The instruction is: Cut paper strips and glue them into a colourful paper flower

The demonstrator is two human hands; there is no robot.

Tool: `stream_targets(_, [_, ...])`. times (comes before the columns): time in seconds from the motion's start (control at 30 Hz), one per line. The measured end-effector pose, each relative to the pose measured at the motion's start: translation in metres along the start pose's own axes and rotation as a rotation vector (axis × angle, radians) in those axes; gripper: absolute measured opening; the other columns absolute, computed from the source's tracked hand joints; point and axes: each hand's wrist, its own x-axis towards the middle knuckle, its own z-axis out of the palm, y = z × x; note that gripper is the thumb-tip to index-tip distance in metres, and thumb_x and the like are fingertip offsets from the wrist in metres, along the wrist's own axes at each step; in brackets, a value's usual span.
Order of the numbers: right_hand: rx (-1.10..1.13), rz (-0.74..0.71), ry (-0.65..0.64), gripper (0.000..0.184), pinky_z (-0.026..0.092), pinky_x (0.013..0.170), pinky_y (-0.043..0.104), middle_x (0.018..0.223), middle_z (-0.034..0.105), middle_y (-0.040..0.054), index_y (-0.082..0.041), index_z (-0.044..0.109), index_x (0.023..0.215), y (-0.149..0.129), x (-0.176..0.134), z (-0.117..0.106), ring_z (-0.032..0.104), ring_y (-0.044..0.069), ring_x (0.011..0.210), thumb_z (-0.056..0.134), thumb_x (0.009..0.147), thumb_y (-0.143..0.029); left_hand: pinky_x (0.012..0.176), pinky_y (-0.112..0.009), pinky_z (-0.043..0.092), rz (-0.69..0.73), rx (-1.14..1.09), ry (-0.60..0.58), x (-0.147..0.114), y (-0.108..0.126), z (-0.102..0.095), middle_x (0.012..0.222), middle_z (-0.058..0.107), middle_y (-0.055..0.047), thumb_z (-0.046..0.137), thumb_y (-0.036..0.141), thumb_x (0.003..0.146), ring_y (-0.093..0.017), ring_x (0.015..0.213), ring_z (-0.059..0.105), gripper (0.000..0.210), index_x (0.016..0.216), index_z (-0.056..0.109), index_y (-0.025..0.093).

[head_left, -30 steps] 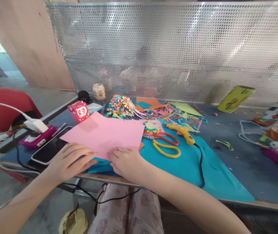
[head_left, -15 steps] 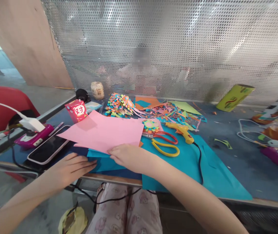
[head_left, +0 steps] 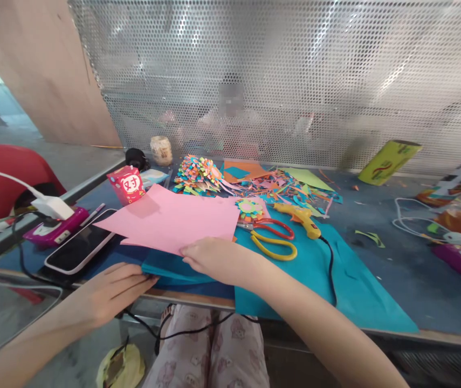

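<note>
My left hand (head_left: pixel 112 291) is at the table's front edge, its fingers closed on the left corner of a blue paper sheet (head_left: pixel 173 272). That sheet lies partly under a stack of pink paper (head_left: pixel 181 215). My right hand (head_left: pixel 212 261) grips the front edge of the pink paper, thumb and fingers bent around it. Right of the stack are scissors (head_left: pixel 273 237) with a red and a yellow handle loop. A yellow hot glue gun (head_left: pixel 301 218) and a layered paper flower (head_left: pixel 250 209) lie close by. The underside of the pink stack is hidden.
A larger blue sheet (head_left: pixel 359 291) reaches the table's front edge. Farther back are a fringed paper bundle (head_left: pixel 198 173) and a heap of paper scraps (head_left: pixel 282 186). On the left are a phone (head_left: pixel 80 250), a purple power strip (head_left: pixel 58 229) and a red packet (head_left: pixel 127 185).
My left hand has shifted slightly down and left, and the blue sheet's corner has come with it, bending. My right hand stays on the pink paper.
</note>
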Motion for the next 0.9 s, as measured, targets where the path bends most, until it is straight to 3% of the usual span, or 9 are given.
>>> stream_targets(0.13, [-0.048,0.012,-0.122,0.029,0.047,0.087,0.03,0.103,0.068,0.0141,-0.006,0.063,0.104,-0.009,0.002,-0.001,0.064,0.022,0.1,0.04,0.094,-0.02,0.095,-0.027,0.046,-0.153,-0.064,0.05,0.01,-0.001,-0.009,0.102,0.068,-0.002,0.039,0.012,0.091,-0.015,0.105,0.057,0.036,0.115,0.061,0.025])
stream_targets(0.3, [-0.024,0.014,-0.079,0.028,0.046,0.087,0.029,0.104,0.068,0.0137,-0.009,0.064,0.105,-0.008,0.0,-0.002,0.063,0.02,0.101,0.042,0.093,-0.02,0.086,-0.023,0.051,-0.203,-0.098,0.057,0.04,-0.002,-0.03,0.098,0.068,-0.002,0.045,0.021,0.091,-0.014,0.098,0.061,0.023,0.101,0.065,0.024])
stream_targets(0.47, [0.041,0.02,-0.007,0.035,0.047,0.084,0.029,0.101,0.069,0.01,-0.014,0.064,0.105,-0.004,-0.009,-0.004,0.064,0.017,0.097,0.038,0.095,-0.035,0.088,-0.03,0.049,-0.11,0.016,0.064,0.059,-0.007,-0.033,0.099,0.069,-0.003,0.041,0.019,0.092,-0.017,0.098,0.061,0.026,0.105,0.063,0.02])
stream_targets(0.6, [-0.063,-0.004,0.104,0.041,0.046,0.085,0.032,0.107,0.067,0.0127,-0.012,0.057,0.116,-0.012,-0.012,-0.001,0.062,0.02,0.101,0.041,0.093,-0.041,0.088,-0.032,0.048,0.009,0.139,0.107,0.064,-0.01,-0.031,0.094,0.068,-0.003,0.046,0.013,0.089,-0.018,0.094,0.061,0.022,0.104,0.061,0.018])
stream_targets(0.67, [-0.144,0.026,0.148,0.04,0.048,0.079,0.033,0.103,0.067,0.0123,-0.012,0.057,0.112,-0.018,-0.011,0.0,0.062,0.023,0.097,0.048,0.089,-0.044,0.089,-0.032,0.047,0.005,0.153,0.137,0.066,-0.01,-0.029,0.094,0.068,-0.003,0.048,0.01,0.087,-0.017,0.093,0.061,0.022,0.104,0.059,0.018])
stream_targets(0.8, [-0.224,0.123,0.218,0.015,0.048,0.064,0.03,0.088,0.069,0.0066,-0.017,0.062,0.092,-0.025,-0.008,0.0,0.064,0.02,0.083,0.052,0.089,-0.027,0.089,-0.034,0.049,-0.2,0.103,0.208,0.063,-0.008,-0.018,0.1,0.064,-0.006,0.058,0.024,0.084,-0.02,0.097,0.06,0.029,0.112,0.052,0.019])
stream_targets(0.9, [-0.284,0.106,0.285,0.019,0.048,0.064,0.032,0.078,0.07,0.0052,-0.017,0.065,0.083,-0.031,-0.009,0.003,0.065,0.018,0.073,0.048,0.089,-0.019,0.092,-0.039,0.048,-0.341,0.086,0.234,0.056,-0.009,-0.007,0.113,0.058,-0.012,0.062,0.04,0.08,-0.024,0.107,0.056,0.054,0.125,0.043,0.017])
